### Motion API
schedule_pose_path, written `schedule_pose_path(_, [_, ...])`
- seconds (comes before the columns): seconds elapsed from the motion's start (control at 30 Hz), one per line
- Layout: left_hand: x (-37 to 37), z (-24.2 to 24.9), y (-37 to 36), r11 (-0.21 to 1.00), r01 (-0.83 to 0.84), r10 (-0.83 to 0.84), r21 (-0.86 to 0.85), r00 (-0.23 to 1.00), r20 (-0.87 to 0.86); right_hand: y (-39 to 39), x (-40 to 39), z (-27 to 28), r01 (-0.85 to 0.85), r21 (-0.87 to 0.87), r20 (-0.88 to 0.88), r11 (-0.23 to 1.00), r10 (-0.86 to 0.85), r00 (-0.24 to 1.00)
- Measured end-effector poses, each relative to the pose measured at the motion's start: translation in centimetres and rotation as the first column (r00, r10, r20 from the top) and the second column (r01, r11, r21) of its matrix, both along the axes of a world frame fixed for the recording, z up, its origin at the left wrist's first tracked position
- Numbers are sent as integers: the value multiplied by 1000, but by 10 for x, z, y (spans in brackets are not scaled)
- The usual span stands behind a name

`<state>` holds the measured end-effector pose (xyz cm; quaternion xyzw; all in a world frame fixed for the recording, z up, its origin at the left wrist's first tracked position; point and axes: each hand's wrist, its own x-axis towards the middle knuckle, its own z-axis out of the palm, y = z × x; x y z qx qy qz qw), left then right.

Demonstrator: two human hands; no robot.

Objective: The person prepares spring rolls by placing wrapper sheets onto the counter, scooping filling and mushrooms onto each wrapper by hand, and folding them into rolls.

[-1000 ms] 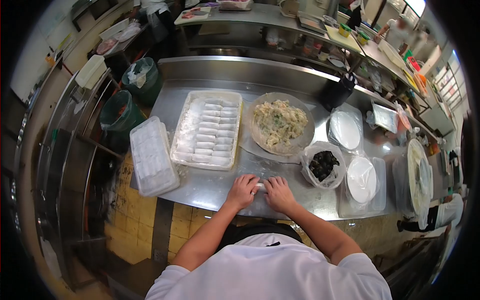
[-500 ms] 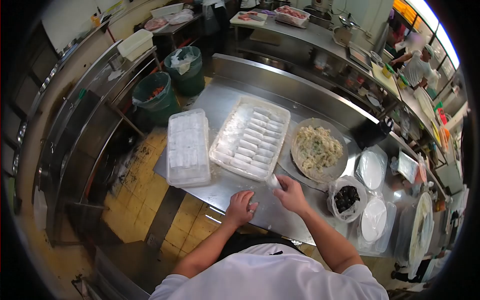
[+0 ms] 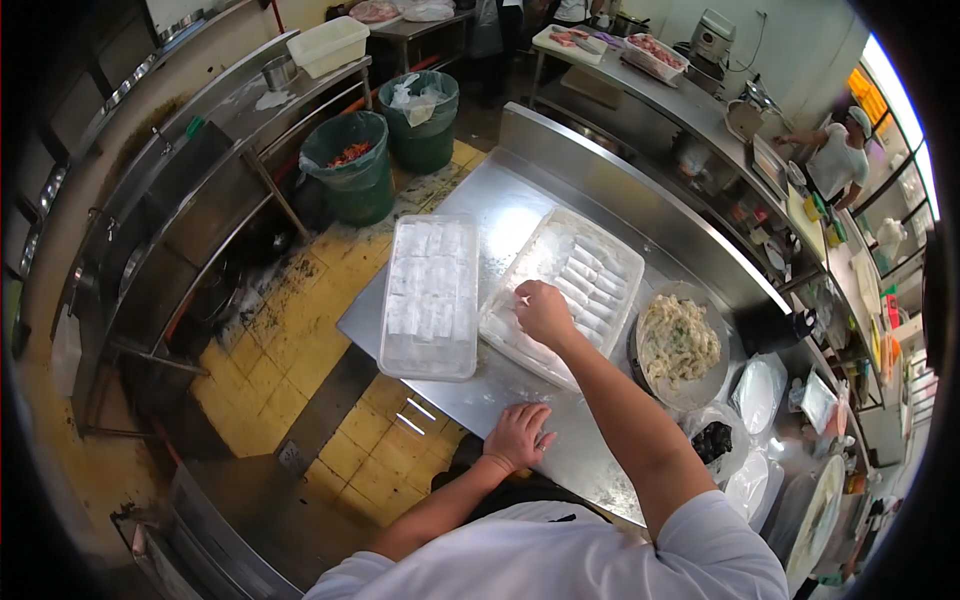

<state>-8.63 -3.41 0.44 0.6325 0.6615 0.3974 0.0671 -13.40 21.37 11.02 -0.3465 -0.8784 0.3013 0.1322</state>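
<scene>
Over the left part of the white floured tray (image 3: 632,262), my right hand (image 3: 543,312) reaches down with its fingers bent together; whatever they pinch is hidden. Rows of white rolls (image 3: 592,280) lie in the tray to the right of that hand. My left hand (image 3: 518,438) rests at the near edge of the steel table (image 3: 480,395), thumb apart from the fingers, holding nothing. To the left stands a clear plastic box (image 3: 432,355) filled with white rolls. A round bowl of pale chopped filling (image 3: 680,340) is right of the tray.
A bag-lined bowl of dark pieces (image 3: 712,440) and wrapped white dishes (image 3: 760,388) stand at the right. A black container (image 3: 775,328) is by the raised back edge. Two green bins (image 3: 350,165) stand beyond the table's left. A person (image 3: 838,160) works at the back right.
My right hand has moved up and left from the table in front of the tray, where it held a white roll, to over the tray. The view has shifted; my left hand stays by the table edge.
</scene>
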Motion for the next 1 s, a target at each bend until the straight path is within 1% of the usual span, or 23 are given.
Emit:
schedule_pose_path(0.07, [-1,0,0,1000,12,-11,-9,1000,12,-2,-3,3,3,80,8,997,-3,1000])
schedule_pose_path(0.17, [-1,4,-1,1000,11,-12,6,1000,14,-1,-7,8,-140,132,279,981,99,955])
schedule_pose_path(0.27, [-1,0,0,1000,21,-21,3,999,29,-5,-3,9,-80,139,212,987,50,976])
schedule_pose_path(0.37, [1,-3,-1,1000,15,-15,-3,1000,25,-16,20,18,59,189,-58,980,-48,997])
schedule_pose_path(0.47, [2,-7,0,1000,16,-16,11,1000,10,-38,72,30,141,48,-186,989,-130,974])
schedule_pose_path(0.5, [2,-5,0,1000,12,-12,0,1000,7,-49,94,31,159,44,-171,986,-149,974])
schedule_pose_path(0.6, [4,0,1,999,23,-23,-25,1000,-3,-89,171,22,236,-114,-123,965,-249,961])
schedule_pose_path(0.67, [3,0,3,999,36,-37,-34,999,-20,-119,226,3,277,-29,-144,960,-279,950])
schedule_pose_path(0.7, [4,-1,3,998,60,-60,-21,998,5,-136,251,-4,300,10,-150,954,-296,943])
schedule_pose_path(0.77, [14,0,9,996,94,-94,-2,994,52,-168,291,-5,399,-46,-169,916,-400,901])
schedule_pose_path(0.8, [27,5,16,986,165,-163,-8,982,93,-181,307,-4,438,-73,-184,896,-444,877])
schedule_pose_path(0.83, [40,12,20,973,231,-227,-15,965,134,-193,324,-5,487,-136,-150,863,-504,851])
schedule_pose_path(0.87, [53,20,22,956,294,-285,-23,942,176,-203,340,-9,525,-139,-144,839,-542,828])
schedule_pose_path(0.9, [70,29,30,929,370,-366,14,912,183,-211,356,-16,560,-142,-140,816,-577,805])
schedule_pose_path(0.93, [88,37,36,902,432,-424,6,884,197,-217,370,-18,591,-146,-137,793,-608,782])
schedule_pose_path(1.0, [122,52,46,840,542,-526,-9,819,228,-225,399,-19,693,-119,-166,711,-702,692])
